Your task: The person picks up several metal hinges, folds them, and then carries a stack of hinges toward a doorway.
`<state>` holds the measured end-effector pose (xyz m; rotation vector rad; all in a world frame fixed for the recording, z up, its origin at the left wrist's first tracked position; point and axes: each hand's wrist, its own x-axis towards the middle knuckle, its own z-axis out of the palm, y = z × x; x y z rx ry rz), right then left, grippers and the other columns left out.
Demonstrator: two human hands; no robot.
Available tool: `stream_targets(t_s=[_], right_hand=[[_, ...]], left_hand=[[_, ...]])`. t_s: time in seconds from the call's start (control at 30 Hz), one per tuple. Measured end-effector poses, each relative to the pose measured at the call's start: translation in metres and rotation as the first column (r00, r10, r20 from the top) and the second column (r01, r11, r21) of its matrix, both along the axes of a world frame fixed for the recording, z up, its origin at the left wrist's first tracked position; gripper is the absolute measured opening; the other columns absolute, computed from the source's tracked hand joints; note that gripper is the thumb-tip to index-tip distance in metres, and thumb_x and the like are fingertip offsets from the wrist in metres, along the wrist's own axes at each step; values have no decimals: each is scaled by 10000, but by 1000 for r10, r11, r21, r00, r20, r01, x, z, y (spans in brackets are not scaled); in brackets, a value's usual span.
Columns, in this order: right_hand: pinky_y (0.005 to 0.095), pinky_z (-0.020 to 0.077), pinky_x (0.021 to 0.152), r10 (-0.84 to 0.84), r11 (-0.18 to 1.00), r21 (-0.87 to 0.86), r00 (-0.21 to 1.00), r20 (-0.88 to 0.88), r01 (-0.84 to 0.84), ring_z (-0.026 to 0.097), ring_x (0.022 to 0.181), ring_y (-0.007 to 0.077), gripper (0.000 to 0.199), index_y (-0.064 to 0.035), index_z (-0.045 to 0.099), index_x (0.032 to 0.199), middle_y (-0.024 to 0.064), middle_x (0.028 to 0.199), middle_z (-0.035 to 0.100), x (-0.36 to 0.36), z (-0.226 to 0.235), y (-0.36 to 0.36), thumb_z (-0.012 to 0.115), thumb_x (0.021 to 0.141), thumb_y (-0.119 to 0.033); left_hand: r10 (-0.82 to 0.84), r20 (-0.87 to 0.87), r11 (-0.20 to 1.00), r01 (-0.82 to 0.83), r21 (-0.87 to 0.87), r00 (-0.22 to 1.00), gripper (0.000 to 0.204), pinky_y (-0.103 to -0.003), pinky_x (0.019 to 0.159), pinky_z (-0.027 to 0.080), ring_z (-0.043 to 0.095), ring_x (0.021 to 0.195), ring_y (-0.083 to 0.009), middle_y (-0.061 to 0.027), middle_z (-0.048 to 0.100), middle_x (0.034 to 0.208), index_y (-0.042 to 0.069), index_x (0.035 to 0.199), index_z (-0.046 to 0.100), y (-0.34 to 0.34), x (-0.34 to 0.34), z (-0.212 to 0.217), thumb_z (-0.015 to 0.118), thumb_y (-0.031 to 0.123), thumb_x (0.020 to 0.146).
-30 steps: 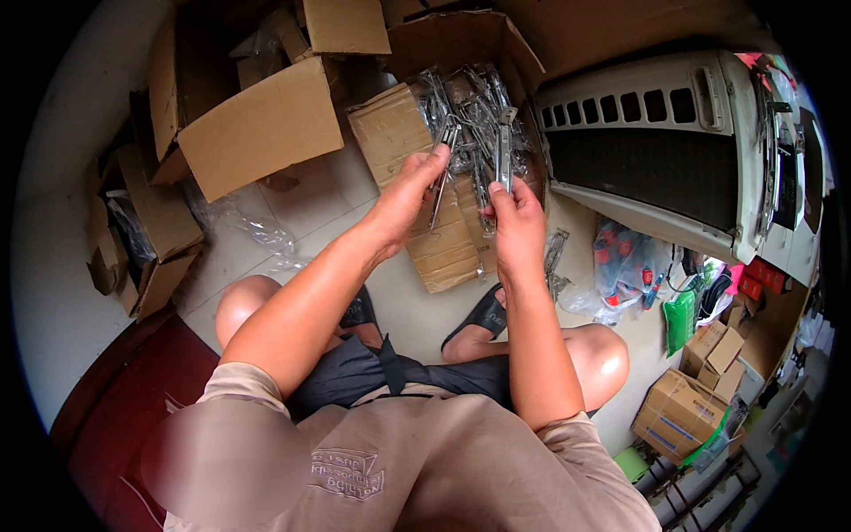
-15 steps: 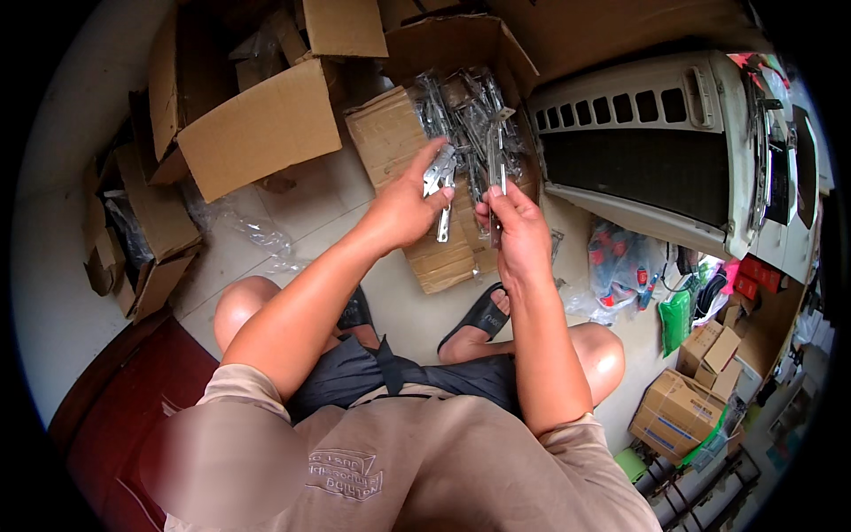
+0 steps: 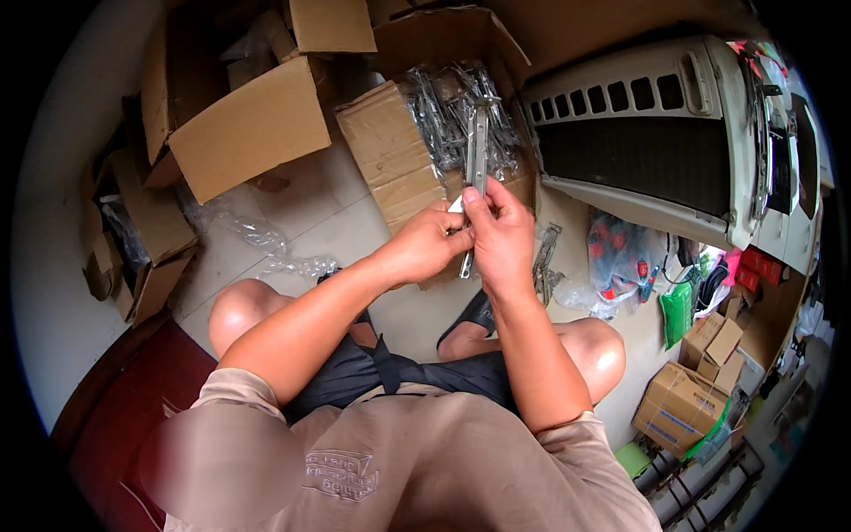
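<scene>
Your right hand (image 3: 503, 238) pinches a long metal bracket (image 3: 480, 151) between its fingers; your left hand (image 3: 425, 246), fingers curled, grips metal at the bracket's lower part.

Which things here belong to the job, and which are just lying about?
Likely in use: left hand, right hand, the metal strips they hold, plastic-wrapped metal pieces, open carton.

Likely lying about: vented casing, crumpled clear plastic, green packet.

Metal parts (image 3: 427, 113) lie in a carton (image 3: 379, 146), left of a casing (image 3: 638, 173).
</scene>
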<state>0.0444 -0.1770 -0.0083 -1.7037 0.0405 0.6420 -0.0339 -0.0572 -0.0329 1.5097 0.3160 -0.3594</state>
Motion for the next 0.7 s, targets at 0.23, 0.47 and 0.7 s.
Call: stream_targets(t_s=[0.23,0.47,0.7], right_hand=[[304,524,677,132,971,-223,974,183,-90,667,732,95,213,4,733,1108,55,865,767,28,15,-11,643,1032,-173],[268,509,735,118,982,-160,988,102,-101,625,791,65,245,-3,741,1181,33,922,779,40,17,-17,648,1036,-177],[261,508,795,40,996,-84,995,94,-32,629,850,71,258,19,735,1203,38,946,760,36,23,-9,644,1040,-160]], left_hand=[[75,-121,996,-81,-48,990,282,-347,957,444,566,1062,-229,-90,568,1075,49,1041,765,10,6,11,616,286,1076],[92,-50,995,-91,32,995,300,-360,992,428,557,1081,-224,-82,565,1077,71,1035,770,14,6,6,601,314,1084],[135,12,991,-135,-9,991,328,-347,1009,424,560,1076,-209,-76,572,1057,60,1021,765,18,6,8,596,333,1089]])
